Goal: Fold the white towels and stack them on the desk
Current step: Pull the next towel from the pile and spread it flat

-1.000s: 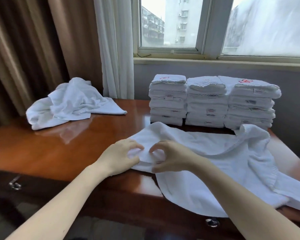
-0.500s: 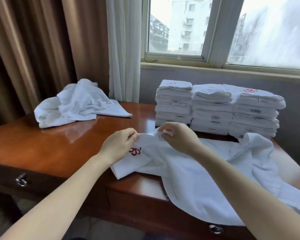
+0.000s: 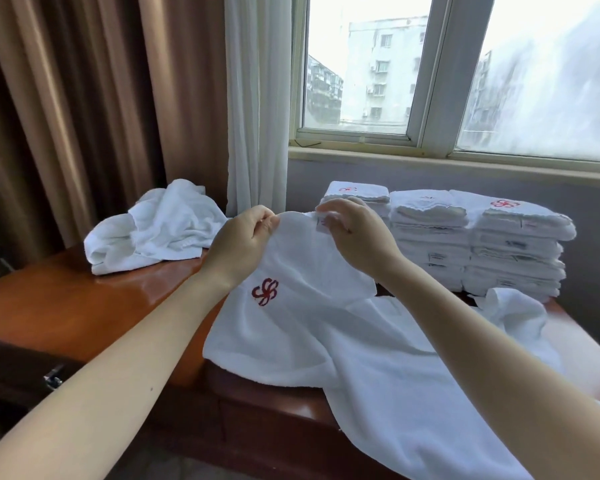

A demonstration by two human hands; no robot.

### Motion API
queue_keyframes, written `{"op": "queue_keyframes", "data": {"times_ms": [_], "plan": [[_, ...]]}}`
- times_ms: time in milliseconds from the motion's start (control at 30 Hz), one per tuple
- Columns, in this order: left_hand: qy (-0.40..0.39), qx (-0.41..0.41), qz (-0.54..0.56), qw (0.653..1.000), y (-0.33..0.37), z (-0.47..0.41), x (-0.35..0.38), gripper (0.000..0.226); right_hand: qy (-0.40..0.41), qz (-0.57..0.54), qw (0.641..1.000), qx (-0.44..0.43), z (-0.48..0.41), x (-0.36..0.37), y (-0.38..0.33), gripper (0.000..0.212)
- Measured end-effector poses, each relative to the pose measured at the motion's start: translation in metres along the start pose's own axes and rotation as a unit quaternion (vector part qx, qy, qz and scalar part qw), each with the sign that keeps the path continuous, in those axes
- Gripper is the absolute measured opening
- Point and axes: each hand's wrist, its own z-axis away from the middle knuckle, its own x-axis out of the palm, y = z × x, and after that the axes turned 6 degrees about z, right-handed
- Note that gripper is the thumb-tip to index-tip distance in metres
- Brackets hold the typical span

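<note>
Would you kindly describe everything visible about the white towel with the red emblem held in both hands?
The white terry-cloth towel is unfolded and rumpled, with a red embroidered pinwheel emblem near its left side. The left hand and right hand pinch its top edge, holding that part above the glossy brown wooden desk. The rest lies on the desktop, and its lower right portion drapes over the front edge.

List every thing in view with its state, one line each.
Left hand: pinches the towel's top edge.
Right hand: pinches the same edge.
Towel: unfolded, held up at one end, the rest draped over the desk and its front edge.
Crumpled towels: unfolded heap, back left of the desk.
Stacks: three, folded, side by side under the window.
</note>
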Motion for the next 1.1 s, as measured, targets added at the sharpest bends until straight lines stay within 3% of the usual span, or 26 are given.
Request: {"op": "queue_keyframes", "data": {"times_ms": [167, 267, 367, 467, 567, 633, 733, 833, 900, 967, 1033, 1100], "plan": [[-0.03, -0.025, 0.028, 0.999, -0.001, -0.01, -0.006, 0.026, -0.005, 0.0, 1.0, 0.02, -0.005, 0.005, 0.001, 0.024], [-0.028, -0.045, 0.012, 0.999, -0.01, -0.013, -0.006, 0.026, -0.053, -0.029, 0.998, 0.034, -0.003, 0.01, 0.004, 0.027], [-0.016, -0.07, -0.056, 0.996, -0.024, -0.013, -0.007, 0.025, -0.107, -0.037, 0.991, 0.074, 0.002, 0.015, 0.015, 0.028], [-0.069, -0.08, -0.129, 0.986, -0.033, -0.006, -0.004, 0.008, -0.097, -0.148, 0.974, 0.14, 0.006, 0.021, 0.026, 0.027], [-0.173, -0.031, -0.055, 0.983, -0.021, 0.002, 0.01, 0.055, -0.119, -0.229, 0.95, 0.175, 0.007, 0.026, 0.029, 0.036], [-0.204, -0.007, 0.001, 0.979, -0.007, 0.004, 0.025, 0.067, -0.124, -0.258, 0.939, 0.189, 0.006, 0.03, 0.028, 0.039], [-0.168, 0.0, -0.002, 0.986, 0.003, 0.001, 0.043, 0.058, -0.095, -0.291, 0.927, 0.216, 0.007, 0.034, 0.031, 0.043], [-0.101, 0.001, -0.064, 0.993, -0.001, -0.002, 0.051, 0.036, -0.135, -0.336, 0.9, 0.244, 0.017, 0.033, 0.048, 0.041], [-0.061, 0.006, -0.167, 0.984, -0.007, -0.002, 0.051, 0.031, -0.187, -0.242, 0.923, 0.232, 0.03, 0.031, 0.064, 0.042], [-0.085, 0.007, -0.284, 0.955, -0.011, 0.0, 0.053, 0.036, -0.228, -0.125, 0.942, 0.212, 0.043, 0.025, 0.083, 0.044], [-0.172, 0.021, -0.327, 0.929, -0.012, 0.003, 0.063, 0.048, -0.28, -0.061, 0.933, 0.218, 0.053, 0.015, 0.1, 0.052], [-0.283, 0.028, -0.288, 0.914, -0.011, 0.008, 0.076, 0.057, -0.36, 0.019, 0.905, 0.224, 0.059, 0.001, 0.114, 0.066]]}}
